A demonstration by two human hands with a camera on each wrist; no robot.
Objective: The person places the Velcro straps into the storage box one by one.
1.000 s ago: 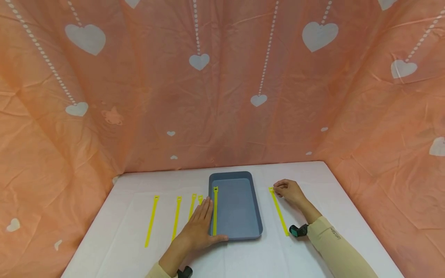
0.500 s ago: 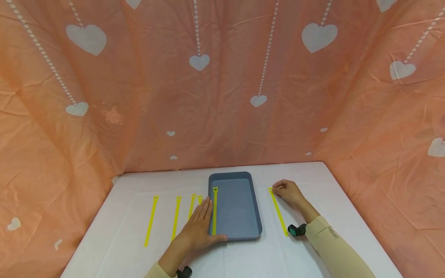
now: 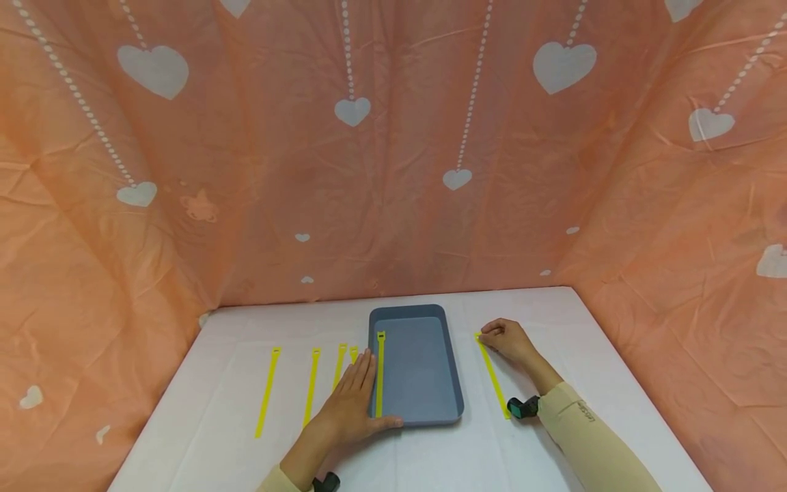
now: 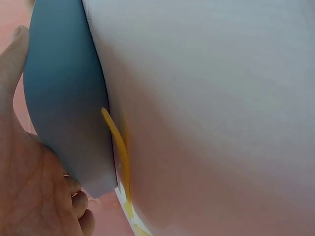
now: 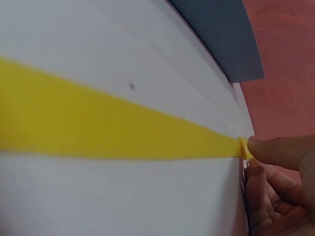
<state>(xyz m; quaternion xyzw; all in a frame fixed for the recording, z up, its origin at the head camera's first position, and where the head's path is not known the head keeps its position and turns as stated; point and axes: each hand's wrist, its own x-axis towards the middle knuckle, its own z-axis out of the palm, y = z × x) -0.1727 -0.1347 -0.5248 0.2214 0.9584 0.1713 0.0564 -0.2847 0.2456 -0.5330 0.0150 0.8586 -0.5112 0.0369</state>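
A grey-blue tray (image 3: pixel 421 372) stands on the white table, with one yellow cable strap (image 3: pixel 380 379) lying along its left side. My left hand (image 3: pixel 347 408) rests against the tray's left edge, fingers straight, the thumb along the near edge. In the left wrist view, that hand (image 4: pixel 37 189) lies along the tray's outside wall (image 4: pixel 66 98). Right of the tray, my right hand (image 3: pixel 512 343) pinches the slotted far end of another yellow cable strap (image 3: pixel 494 379). The right wrist view shows the thumb (image 5: pixel 275 147) on that end, while the strap's length lies on the table.
Several more yellow straps lie left of the tray, among them one strap (image 3: pixel 267 396) at the far left and another (image 3: pixel 311 386) nearer. My left hand partly covers some. An orange cloth (image 3: pixel 406 225) with white hearts surrounds the white table (image 3: pixel 455 458) behind and at both sides.
Almost nothing moves. My right hand and forearm shift very slightly left; the left hand, tray and straps stay where they were.
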